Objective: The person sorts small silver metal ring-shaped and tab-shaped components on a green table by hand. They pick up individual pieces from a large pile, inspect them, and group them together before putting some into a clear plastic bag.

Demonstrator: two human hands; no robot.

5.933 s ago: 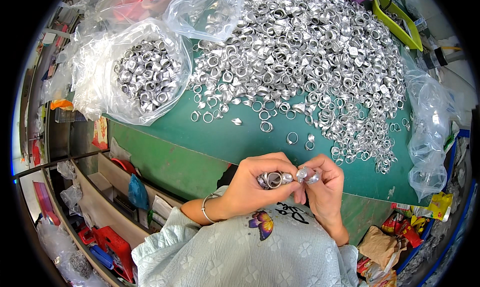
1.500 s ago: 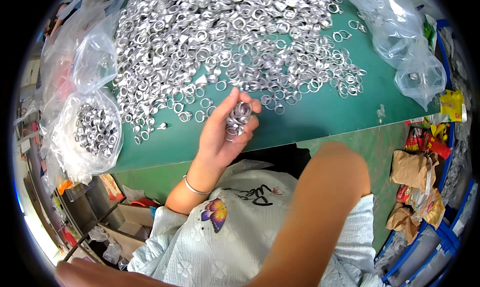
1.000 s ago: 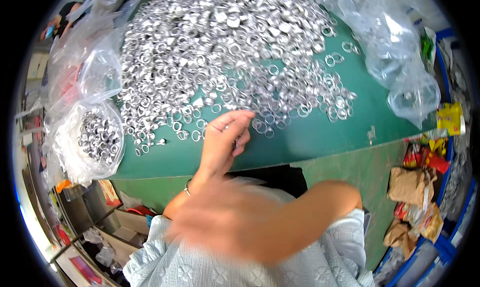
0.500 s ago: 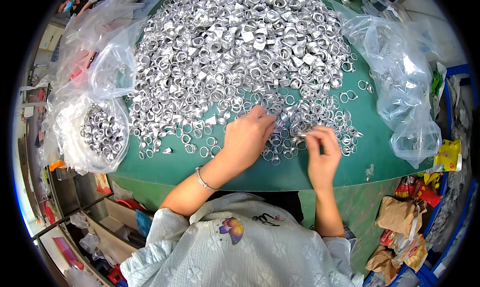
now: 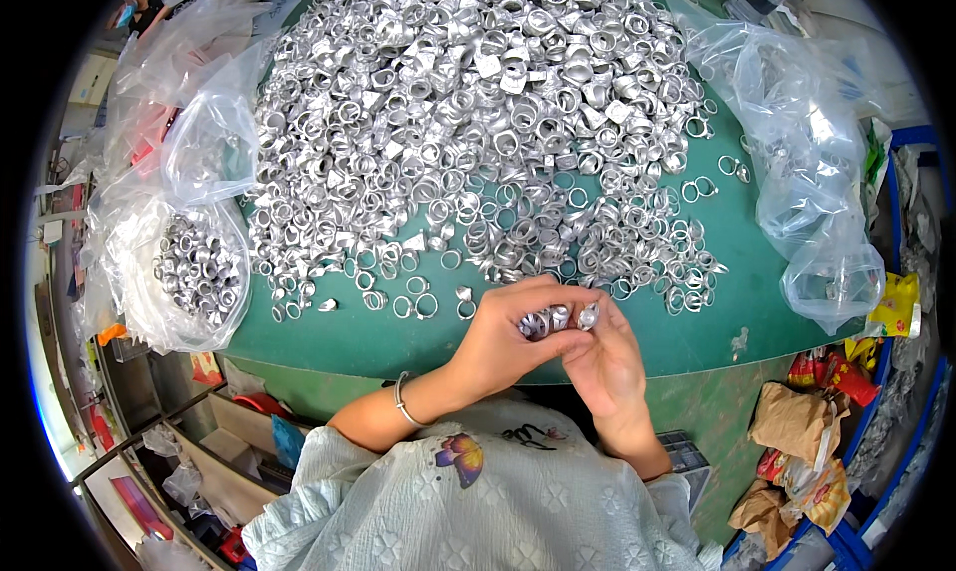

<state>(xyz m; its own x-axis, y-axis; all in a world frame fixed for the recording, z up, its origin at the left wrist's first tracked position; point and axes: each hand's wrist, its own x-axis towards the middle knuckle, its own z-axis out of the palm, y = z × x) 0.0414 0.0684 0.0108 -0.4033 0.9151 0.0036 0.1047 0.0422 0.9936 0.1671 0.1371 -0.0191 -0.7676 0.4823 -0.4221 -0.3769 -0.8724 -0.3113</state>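
Close to the table's near edge, my two hands meet. My left hand [image 5: 498, 334], with a bangle [image 5: 401, 400] on its wrist, is curled around several silver rings [image 5: 545, 321] lined up between thumb and fingers. My right hand [image 5: 609, 364] touches it and pinches a single silver ring [image 5: 589, 316] beside that row. Just beyond my fingers lies a heap of silver-coloured metal rings [image 5: 468, 113], some plain bands, some with broad flat tops. A few loose rings [image 5: 425, 304] are scattered left of my left hand.
The green table [image 5: 299, 340] has a curved near edge. A clear plastic bag [image 5: 129, 297] holding rings stands at the left, and crumpled clear bags [image 5: 812, 173] lie at the right. A brown paper bag [image 5: 797, 424] and wrappers sit right of the table; open drawers [image 5: 224, 452] are at lower left.
Both hands have drawn back from the heap toward me and come together. The row of rings in my left hand now shows, with my right hand's ring against it.
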